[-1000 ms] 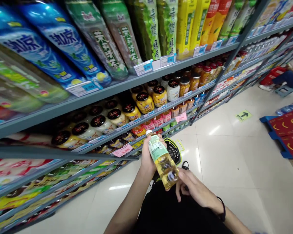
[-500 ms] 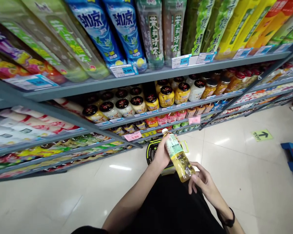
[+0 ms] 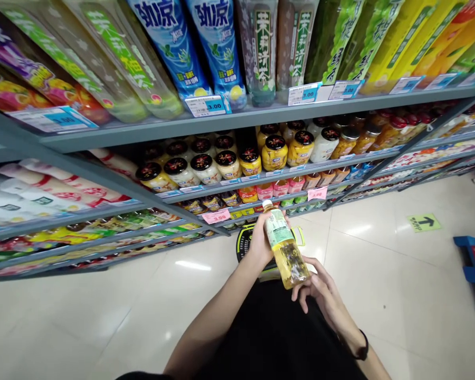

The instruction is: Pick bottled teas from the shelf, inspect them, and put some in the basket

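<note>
My left hand [image 3: 260, 240] is wrapped around the upper part of a drink bottle [image 3: 282, 241]. The bottle has a white cap, a pale green label and clear yellowish liquid, and it tilts with its base toward my right hand. Close to that base is my right hand [image 3: 320, 285], its fingers spread and partly curled; a fingertip is at the bottle's bottom edge, though I cannot tell whether it presses on it. Behind the bottle, low down, a black and yellow-green basket [image 3: 243, 245] is mostly covered by my hands and the bottle.
Drink bottles [image 3: 221, 58] line the upper shelf [image 3: 154, 129] above price tags. Jars with black lids [image 3: 274, 153] fill a lower shelf. On the tiled floor lie a green arrow sign [image 3: 424, 222] and, at right, a blue pallet [image 3: 469, 269].
The bottle's base has shifted slightly left and up, and my right hand has moved left with its fingers under the base. My left hand keeps its hold. The view has shifted slightly.
</note>
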`<state>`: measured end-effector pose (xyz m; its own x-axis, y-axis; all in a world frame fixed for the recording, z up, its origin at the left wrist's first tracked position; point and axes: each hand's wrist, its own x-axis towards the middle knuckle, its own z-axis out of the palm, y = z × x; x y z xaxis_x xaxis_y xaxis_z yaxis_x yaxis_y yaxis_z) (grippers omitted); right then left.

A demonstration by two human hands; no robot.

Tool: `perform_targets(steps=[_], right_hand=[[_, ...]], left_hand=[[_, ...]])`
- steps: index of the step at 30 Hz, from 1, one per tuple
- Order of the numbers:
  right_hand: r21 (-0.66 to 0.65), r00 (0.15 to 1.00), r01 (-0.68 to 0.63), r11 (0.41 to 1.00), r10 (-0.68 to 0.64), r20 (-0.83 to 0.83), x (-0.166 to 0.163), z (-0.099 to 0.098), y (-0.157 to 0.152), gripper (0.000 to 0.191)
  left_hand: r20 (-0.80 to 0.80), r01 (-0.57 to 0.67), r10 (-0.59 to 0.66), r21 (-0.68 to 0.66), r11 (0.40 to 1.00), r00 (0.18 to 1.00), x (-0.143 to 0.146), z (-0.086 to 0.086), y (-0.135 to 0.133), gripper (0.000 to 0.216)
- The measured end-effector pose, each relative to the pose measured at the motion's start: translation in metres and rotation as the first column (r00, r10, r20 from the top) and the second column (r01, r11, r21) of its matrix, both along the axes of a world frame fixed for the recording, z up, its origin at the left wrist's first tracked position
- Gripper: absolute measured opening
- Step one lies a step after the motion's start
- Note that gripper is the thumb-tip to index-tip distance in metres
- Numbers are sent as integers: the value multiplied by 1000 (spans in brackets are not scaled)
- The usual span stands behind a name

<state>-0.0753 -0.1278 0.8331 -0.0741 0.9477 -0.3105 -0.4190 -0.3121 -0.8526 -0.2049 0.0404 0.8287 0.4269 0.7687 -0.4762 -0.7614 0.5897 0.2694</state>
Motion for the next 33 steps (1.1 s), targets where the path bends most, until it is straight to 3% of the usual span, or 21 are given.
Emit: perform_targets(steps=[4,7,11,16,23,29,33], right_hand=[[-69,999,13,998,-16,-44,0,-11,5,64],[-94,997,17,995,-24,-69,-6,-15,8,65],[-61,993,60,996,-66,-100,-14,-21,4,60],[-59,990,100,993,-105,-90,-15,-31,-4,62],[-56,977,131,990,-139,-165,-13,-32,-5,49],[-104,979,140,985,-153,-135,-14,-30,-10,50],[-121,982,144,982,-157,-105,-15,-30,-10,60]], left_hand=[[-207,-31,96,297,954,974,-4,14,0,49],[-259,-6,165,521,854,952,-4,21,-5,57],[-298,101,134,658,746,945,-2,30,-16,54],[-347,200,84,704,681,934,2,37,-28,51],[-399,278,69,741,611,914,11,31,-37,41],[-471,317,60,677,664,880,17,23,-43,47],[-492,338,56,672,659,869,19,22,-42,44]])
